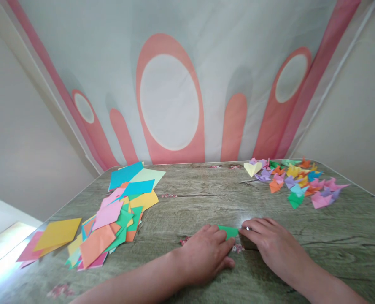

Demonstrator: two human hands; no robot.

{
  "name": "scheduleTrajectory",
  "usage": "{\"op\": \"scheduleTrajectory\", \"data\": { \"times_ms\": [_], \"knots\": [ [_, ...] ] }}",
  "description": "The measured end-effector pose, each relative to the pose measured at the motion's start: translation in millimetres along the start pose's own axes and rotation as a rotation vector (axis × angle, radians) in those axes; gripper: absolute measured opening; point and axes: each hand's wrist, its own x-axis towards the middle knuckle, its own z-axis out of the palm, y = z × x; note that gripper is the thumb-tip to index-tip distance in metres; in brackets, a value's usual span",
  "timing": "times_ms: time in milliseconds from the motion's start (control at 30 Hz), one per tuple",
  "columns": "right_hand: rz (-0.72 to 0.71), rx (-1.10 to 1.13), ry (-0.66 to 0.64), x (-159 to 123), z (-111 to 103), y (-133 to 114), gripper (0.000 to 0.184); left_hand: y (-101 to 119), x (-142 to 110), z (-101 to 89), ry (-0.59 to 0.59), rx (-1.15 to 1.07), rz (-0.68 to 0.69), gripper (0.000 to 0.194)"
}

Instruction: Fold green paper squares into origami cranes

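Two bare hands worked low over a wood-grain tabletop (190,211), where a small, flat piece of bright green paper (229,232) lay between them, near the table's front edge and partly covered. A piece this small seemed to call for light, even pressure: fingers flat to keep it from sliding, edges matched before any crease was pressed, and the narrow tip steadied without being crumpled.

The left hand (206,253) lay palm down, its fingers close together over the paper's left and lower part, its thumb set apart from them toward the front; whether it pinched the sheet or only pressed it could not be told. The right hand (269,240) met the paper's right tip with thumb and forefinger drawn narrowly together, though whether they gripped that tip or merely touched it was too small to tell.

To the left spread a loose pile of flat, many-coloured paper sheets (108,215); at the far right sat a cluster of small, many-coloured folded-paper figures (296,181).
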Motion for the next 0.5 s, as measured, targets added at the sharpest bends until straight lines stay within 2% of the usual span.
{"op": "scheduleTrajectory", "data": {
  "times_ms": [367,500],
  "knots": [
    [-0.003,0.015,-0.042,2.5,-5.2,-0.4,0.029,-2.7,6.8,-2.8,0.011,-0.032,-0.001,0.023],
    [-0.110,0.045,-0.052,3.3,-3.7,-5.9,0.024,-3.9,8.2,-1.3,0.028,-0.017,0.022,0.022]
  ]
}}
